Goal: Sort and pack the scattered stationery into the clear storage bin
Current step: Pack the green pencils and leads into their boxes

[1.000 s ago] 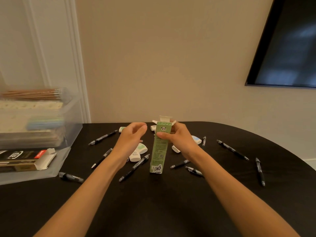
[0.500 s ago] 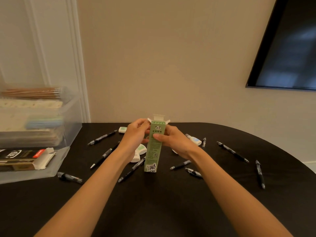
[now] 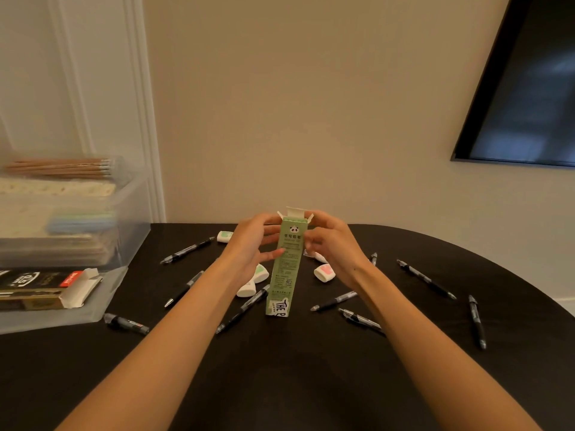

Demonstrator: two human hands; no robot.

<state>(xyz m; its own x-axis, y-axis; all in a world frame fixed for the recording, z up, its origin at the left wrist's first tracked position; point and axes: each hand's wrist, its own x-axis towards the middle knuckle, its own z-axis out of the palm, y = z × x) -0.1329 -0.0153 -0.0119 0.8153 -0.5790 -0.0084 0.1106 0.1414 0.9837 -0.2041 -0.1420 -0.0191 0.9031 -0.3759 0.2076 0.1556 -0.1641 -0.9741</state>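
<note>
Black table [image 3: 280, 384]: tall green cardboard box [image 3: 286, 269] held upright, flaps open, gripped by left hand [image 3: 249, 247] and right hand [image 3: 331, 248]. Risk: toppled onto black pens [image 3: 242, 309] beside box if grip slips.

A tall green carton [image 3: 284, 275] with a panda print stands upright on the tabletop [image 3: 311, 384], top flaps open. Black pens lie flat all around the carton: one [image 3: 242, 308] just left of its base, another [image 3: 334, 301] to its right, more farther out. Small white rounded items [image 3: 324, 272] lie close beside it. The clear storage bin [image 3: 130, 219] sits well to its left, holding pencils [image 3: 62, 166] and notebooks [image 3: 56, 188].
</note>
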